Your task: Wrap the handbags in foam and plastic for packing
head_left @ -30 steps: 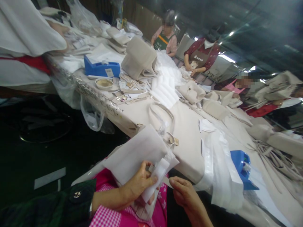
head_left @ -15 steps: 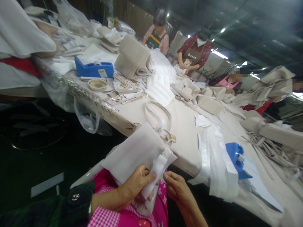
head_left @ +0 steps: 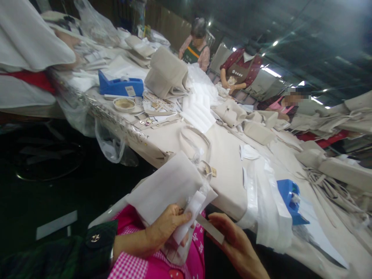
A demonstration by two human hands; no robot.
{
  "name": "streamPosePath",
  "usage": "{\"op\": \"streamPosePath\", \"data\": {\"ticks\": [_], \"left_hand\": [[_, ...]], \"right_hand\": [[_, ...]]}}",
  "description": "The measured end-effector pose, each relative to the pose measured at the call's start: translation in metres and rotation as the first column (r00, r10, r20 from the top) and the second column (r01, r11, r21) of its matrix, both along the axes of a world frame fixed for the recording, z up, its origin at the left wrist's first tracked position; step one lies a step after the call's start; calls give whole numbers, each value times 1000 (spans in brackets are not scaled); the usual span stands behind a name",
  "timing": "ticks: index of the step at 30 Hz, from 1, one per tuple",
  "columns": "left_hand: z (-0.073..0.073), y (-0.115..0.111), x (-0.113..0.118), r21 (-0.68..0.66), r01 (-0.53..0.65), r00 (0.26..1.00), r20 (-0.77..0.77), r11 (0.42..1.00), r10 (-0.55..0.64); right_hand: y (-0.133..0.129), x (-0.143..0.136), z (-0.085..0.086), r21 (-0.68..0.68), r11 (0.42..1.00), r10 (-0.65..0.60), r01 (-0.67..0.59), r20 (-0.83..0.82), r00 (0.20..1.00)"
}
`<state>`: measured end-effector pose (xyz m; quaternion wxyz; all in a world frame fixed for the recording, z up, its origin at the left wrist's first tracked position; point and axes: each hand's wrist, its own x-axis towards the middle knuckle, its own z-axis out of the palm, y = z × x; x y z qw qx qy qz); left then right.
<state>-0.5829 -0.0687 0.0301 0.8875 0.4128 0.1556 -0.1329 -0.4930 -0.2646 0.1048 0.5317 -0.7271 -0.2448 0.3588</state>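
Over the pink apron (head_left: pixel 198 251), beside the table (head_left: pixel 229 162), the left hand (head_left: pixel 164 228) pinches a folded white wrap (head_left: pixel 195 203) near the white sheet (head_left: pixel 167 184); wrapping looks partly done, the grey strip (head_left: pixel 213 231) uncovered at the right hand (head_left: pixel 232 234), whose grip I cannot tell.

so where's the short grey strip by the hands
Low in the head view, right of centre, the short grey strip slants between the white wrapping in the left hand and the right hand.
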Motion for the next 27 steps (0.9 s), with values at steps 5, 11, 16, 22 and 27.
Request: {"op": "streamPosePath", "data": {"ticks": [5,11,16,22,27], "left_hand": [[5,2,1,27,3,1000,-24,1000,-2],[21,2,1,32,-48,999,13,998,47],[22,2,1,73,-101,993,77,992,95],[14,4,-2,89,-78,986,153,993,64],[17,3,-2,91,-81,987,143,993,68]], "right_hand": [[28,8,-6,83,995,9,-53,452,892],[61,15,8,-38,979,153,-200,786,600],[82,26,4,-209,904,361,-374,843,399],[96,32,9,-397,825,562,-402,649,513],[104,31,15,-442,817,575,-370,590,567]]}}
